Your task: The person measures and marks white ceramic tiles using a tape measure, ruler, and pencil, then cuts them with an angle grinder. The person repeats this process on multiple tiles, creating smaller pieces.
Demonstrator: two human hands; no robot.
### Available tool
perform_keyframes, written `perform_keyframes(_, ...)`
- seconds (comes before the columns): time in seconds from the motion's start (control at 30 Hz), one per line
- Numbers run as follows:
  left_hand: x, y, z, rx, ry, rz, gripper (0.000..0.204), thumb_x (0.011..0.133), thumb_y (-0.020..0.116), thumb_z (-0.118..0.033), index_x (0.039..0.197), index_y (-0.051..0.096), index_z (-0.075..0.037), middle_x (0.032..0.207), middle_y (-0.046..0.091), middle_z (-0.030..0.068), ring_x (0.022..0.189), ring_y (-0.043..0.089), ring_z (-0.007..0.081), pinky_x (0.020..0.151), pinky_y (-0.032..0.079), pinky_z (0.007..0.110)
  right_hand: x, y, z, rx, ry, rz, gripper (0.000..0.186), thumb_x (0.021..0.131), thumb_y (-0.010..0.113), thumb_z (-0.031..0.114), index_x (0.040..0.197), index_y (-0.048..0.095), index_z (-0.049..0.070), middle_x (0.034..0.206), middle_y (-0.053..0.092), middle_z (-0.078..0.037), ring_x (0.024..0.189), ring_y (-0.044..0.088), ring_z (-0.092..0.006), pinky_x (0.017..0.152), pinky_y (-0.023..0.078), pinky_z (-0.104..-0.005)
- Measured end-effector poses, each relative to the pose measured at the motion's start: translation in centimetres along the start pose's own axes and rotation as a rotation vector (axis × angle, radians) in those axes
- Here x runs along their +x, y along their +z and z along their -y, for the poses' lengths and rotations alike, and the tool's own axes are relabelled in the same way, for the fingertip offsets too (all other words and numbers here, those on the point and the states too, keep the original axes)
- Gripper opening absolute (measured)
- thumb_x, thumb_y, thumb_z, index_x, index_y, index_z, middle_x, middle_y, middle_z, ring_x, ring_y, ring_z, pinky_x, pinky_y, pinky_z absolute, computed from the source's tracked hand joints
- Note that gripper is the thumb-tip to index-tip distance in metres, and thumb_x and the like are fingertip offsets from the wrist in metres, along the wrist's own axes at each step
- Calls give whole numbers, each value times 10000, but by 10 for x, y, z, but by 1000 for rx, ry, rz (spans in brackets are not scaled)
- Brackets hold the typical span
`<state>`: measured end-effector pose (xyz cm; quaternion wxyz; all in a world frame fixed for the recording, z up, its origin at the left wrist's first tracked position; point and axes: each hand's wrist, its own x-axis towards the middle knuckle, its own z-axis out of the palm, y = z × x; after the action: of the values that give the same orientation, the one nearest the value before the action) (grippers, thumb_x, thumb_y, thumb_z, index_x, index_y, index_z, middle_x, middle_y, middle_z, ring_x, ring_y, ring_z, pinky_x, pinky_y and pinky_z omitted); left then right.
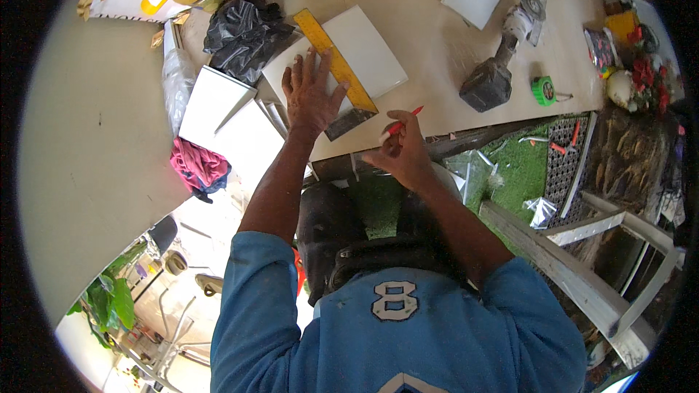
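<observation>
My left hand (313,102) lies flat with its fingers spread, pressing on a white tile (375,51) and the edge of a yellow try square (341,69). The square's blade runs slantwise across the tile, and its dark stock (351,122) sits at the table's near edge. In my right hand (411,160), just off that edge, a red pen (395,129) is gripped between closed fingers, apart from the tile. Part of the tile is hidden under my left hand and the square.
Left of the tile are a crumpled black plastic bag (244,36), stacked white tiles (211,105) and a pink cloth (196,164). An angle grinder (495,73) and a green tape measure (543,91) rest to the right. A wooden ladder-like frame (575,269) stands at lower right.
</observation>
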<state>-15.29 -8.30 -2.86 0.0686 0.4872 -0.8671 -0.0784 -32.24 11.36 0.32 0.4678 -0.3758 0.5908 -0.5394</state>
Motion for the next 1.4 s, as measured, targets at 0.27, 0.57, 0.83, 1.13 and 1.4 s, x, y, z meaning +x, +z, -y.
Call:
perform_keyframes(0.27, -2, -7, -1, -14, -22, 15, 836, 1068, 585, -641, 1758, 335, -239, 1798, 308, 173, 1675, 245, 412, 1367, 120, 600, 127, 22, 29, -176, -271, -73, 241, 1129, 649, 126, 1313, 753, 10, 965, 753, -80, 810, 680, -95, 718, 574, -279)
perform_keyframes(0.57, -2, -6, 1, -16, 3, -31, 818, 1062, 617, -605, 1740, 367, -222, 1758, 369, 222, 1639, 313, 461, 1346, 163, 635, 234, 63, -12, -14, -60, -54, 268, 1083, 717, 152, 1298, 776, 4, 1035, 797, -82, 796, 713, -100, 724, 603, -262)
perform_keyframes(0.83, -1, -7, -1, 19, -19, 14, 836, 1057, 626, -600, 1750, 346, -226, 1785, 325, 188, 1658, 275, 436, 1355, 144, 628, 213, 51, -9, -223, -211, -16, 275, 1070, 717, 203, 1273, 793, 35, 1093, 820, -129, 938, 788, -214, 846, 622, -341)
perform_keyframes(1.13, -3, -8, -1, 14, -18, 22, 824, 1070, 608, -597, 1764, 317, -261, 1806, 295, 163, 1681, 237, 406, 1363, 117, 613, 82, -10, 2, -271, 65, 22, 278, 1087, 705, 245, 1269, 789, 53, 1075, 828, -154, 994, 804, -220, 899, 629, -370)
perform_keyframes(1.4, -3, -5, -2, 20, -24, 17, 825, 1070, 596, -620, 1757, 332, -246, 1800, 307, 165, 1671, 249, 419, 1360, 131, 597, 34, -43, -53, -489, 51, -12, 248, 1103, 699, 268, 1149, 745, 29, 869, 728, -91, 809, 731, -202, 721, 611, -367)
